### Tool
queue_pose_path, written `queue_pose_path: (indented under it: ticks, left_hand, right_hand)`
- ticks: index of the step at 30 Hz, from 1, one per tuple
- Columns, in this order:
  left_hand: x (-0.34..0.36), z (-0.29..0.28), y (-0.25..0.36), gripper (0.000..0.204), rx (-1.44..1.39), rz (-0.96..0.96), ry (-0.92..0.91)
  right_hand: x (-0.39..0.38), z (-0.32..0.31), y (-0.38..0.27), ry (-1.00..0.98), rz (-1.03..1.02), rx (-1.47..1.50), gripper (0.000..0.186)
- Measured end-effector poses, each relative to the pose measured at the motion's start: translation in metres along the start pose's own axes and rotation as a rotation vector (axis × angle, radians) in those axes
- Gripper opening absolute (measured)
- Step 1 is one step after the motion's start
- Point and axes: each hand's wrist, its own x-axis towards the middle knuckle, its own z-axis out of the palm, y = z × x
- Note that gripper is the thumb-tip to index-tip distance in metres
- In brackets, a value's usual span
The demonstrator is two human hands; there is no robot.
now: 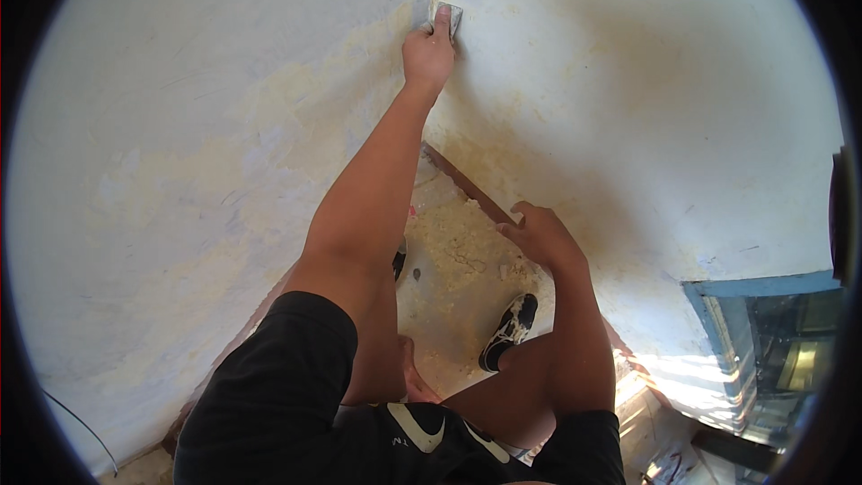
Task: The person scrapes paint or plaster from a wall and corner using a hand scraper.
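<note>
My left hand (pixel 428 56) reaches far up into the corner where two pale walls meet, its fingers closed around a small flat grey scraper (pixel 456 15). The thumb lies along the tool's face, and the tool appears to be against the wall at the corner line. The fingers' undersides and most of the grip are hidden. Lower and to the right, my right hand (pixel 541 238) is empty, its fingers loosely bent and apart. It hovers in front of the brown baseboard (pixel 467 185) of the right wall (pixel 628 81).
The left wall (pixel 162 126) has yellowish patches. Crumbs and dust litter the floor (pixel 449 251) between my legs, near a black shoe (pixel 510 330). A blue-framed window (pixel 763 286) is at the right. A thin dark cable (pixel 85 431) hangs at the lower left.
</note>
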Motion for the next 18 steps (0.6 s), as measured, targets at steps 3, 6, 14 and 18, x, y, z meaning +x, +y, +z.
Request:
queue_pose_path:
  ticks: [3,6,14,18]
  left_hand:
    - [0.000,-0.001,0.000,0.064,0.004,0.011,-0.008]
    - [-0.001,-0.001,-0.006,0.064,-0.006,0.025,0.000]
    - [-0.004,0.006,0.011,0.064,-0.079,0.074,0.039]
    - [-0.013,0.017,-0.004,0.066,0.040,0.060,0.070]
  right_hand:
    - [-0.003,-0.012,-0.007,-0.037,0.047,0.033,0.045]
    - [-0.002,-0.002,-0.004,0.005,0.022,-0.013,0.044]
    - [-0.002,-0.005,-0.004,-0.029,0.015,-0.009,0.045]
    - [0.000,-0.002,0.001,-0.005,0.023,-0.021,0.046]
